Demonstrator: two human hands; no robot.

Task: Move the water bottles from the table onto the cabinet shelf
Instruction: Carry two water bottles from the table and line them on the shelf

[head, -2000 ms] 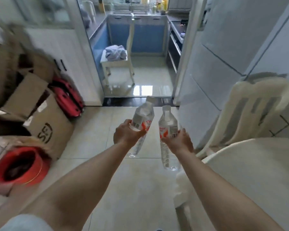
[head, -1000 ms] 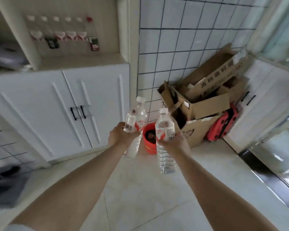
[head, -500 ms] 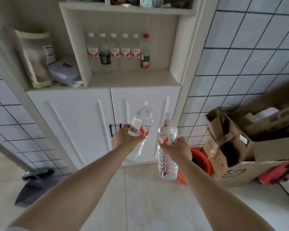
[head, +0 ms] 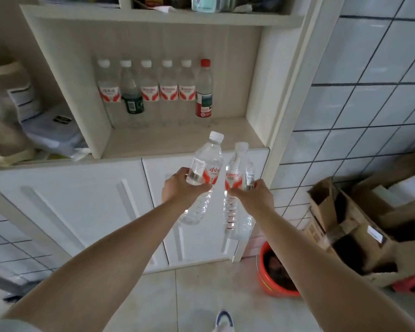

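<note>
My left hand (head: 177, 189) grips a clear water bottle (head: 205, 164) with a white cap and red label, tilted to the right. My right hand (head: 254, 195) grips a second clear water bottle (head: 237, 164) of the same kind, nearly upright. Both bottles hang in front of the white cabinet doors, just below the open cabinet shelf (head: 177, 140). At the back of that shelf stands a row of several bottles (head: 153, 92), most with red labels, one with a dark green label, one with a red cap.
Left of the shelf compartment lie a bag (head: 7, 111) and a plastic box (head: 50, 133). A red bucket (head: 273, 271) and open cardboard boxes (head: 350, 226) stand on the floor at the right, by a tiled wall. A shoe tip (head: 223, 319) shows below.
I have turned from the doorway toward the cabinet and come closer. The shelf now fills the upper view, and both bottles have risen to just under its edge.
</note>
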